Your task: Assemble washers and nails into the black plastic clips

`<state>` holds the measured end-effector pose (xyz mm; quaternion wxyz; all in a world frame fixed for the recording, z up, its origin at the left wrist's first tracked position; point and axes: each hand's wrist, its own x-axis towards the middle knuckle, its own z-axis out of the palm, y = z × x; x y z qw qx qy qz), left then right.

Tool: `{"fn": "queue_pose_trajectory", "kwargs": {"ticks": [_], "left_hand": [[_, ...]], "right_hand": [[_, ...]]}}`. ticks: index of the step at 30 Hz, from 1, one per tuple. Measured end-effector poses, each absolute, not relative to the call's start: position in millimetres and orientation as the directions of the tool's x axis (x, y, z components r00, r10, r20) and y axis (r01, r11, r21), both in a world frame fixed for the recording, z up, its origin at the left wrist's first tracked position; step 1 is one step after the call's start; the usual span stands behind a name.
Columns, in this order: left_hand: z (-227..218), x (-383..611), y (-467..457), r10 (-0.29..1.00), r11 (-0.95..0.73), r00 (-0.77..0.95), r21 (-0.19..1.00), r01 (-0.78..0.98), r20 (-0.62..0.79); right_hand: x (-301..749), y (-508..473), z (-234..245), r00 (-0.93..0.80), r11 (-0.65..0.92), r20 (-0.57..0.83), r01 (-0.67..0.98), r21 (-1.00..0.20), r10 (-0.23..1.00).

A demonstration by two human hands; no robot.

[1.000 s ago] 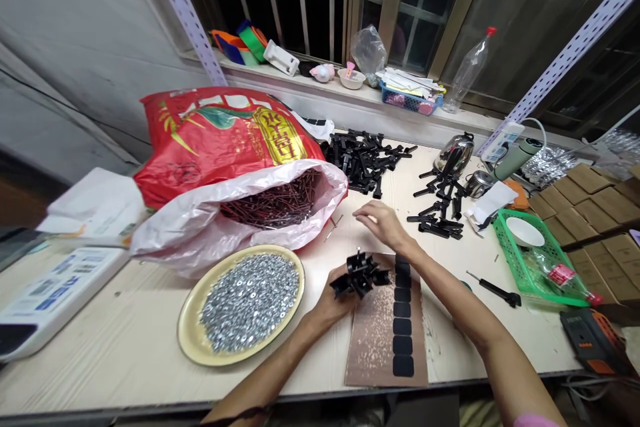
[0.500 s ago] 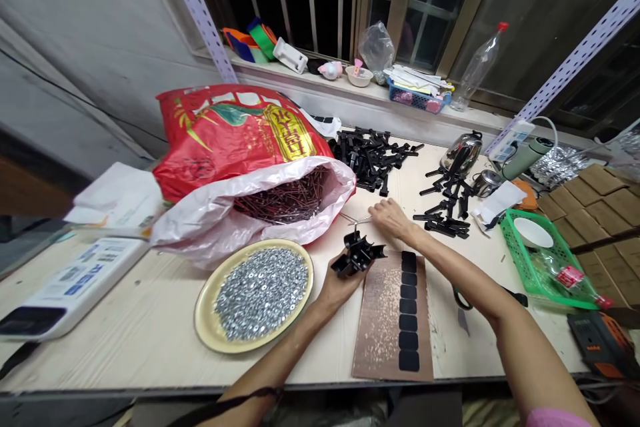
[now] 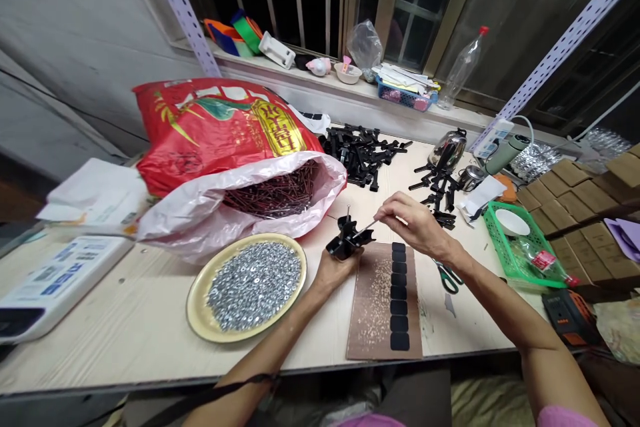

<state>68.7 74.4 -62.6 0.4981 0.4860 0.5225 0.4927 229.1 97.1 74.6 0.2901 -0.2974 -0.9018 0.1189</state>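
Observation:
My left hand (image 3: 337,271) is closed around a black plastic part (image 3: 345,240) with several open, curved prongs. A thin metal screw (image 3: 349,212) stands upright out of it. Above and to the right, my right hand (image 3: 413,221) pinches another long thin screw (image 3: 366,229), slanted down so that its lower end reaches the black part. Whether that end is inside the part I cannot tell. Left of my hands, a yellow plate (image 3: 193,317) carries a heap of small silver washers (image 3: 255,287). Behind it, a red and white bag (image 3: 210,120) lies open, showing many long reddish-brown screws (image 3: 273,193).
A brown board (image 3: 373,307) with a column of black pads lies before my hands, scissors (image 3: 449,277) beside it. Black plastic pieces (image 3: 367,153) are piled behind. At right are a green basket (image 3: 523,273) and cardboard boxes (image 3: 590,193); at left, a white device (image 3: 65,280).
My right hand has lifted off the table's surface, bringing its screw to the black part in a downward slant. My left hand keeps hold of the part. The whole view has shifted slightly.

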Motion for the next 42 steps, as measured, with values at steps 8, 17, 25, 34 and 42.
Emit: {"fn": "queue_pose_trajectory", "kwargs": {"ticks": [8, 17, 25, 34, 42], "left_hand": [[-64.3, 71.3, 72.9, 0.999, 0.037, -0.002, 0.999, 0.026, -0.037], [-72.9, 69.6, 65.9, 1.0, 0.021, 0.004, 0.999, -0.025, -0.021], [-79.9, 70.4, 64.4, 0.999, -0.047, 0.023, 0.999, 0.022, 0.046], [-69.1, 69.9, 71.9, 0.997, 0.072, -0.011, 0.997, 0.019, -0.072], [-59.6, 70.6, 67.8, 0.992, 0.035, 0.12, 0.997, 0.063, -0.043]], "right_hand": [[219.7, 104.0, 68.6, -0.738, 0.789, 0.343, 0.407, -0.46, 0.581], [213.9, 160.1, 23.7, -0.433, 0.516, 0.28, 0.73, -0.449, 0.857], [165.2, 179.1, -50.0, -0.41, 0.41, -0.11, 0.912, -0.031, 0.905], [230.5, 167.9, 22.6, -0.446, 0.564, 0.411, 0.792, -0.233, 0.795], [221.4, 104.5, 73.5, -0.763, 0.786, 0.345, 0.61, 0.104, 0.547]]}}
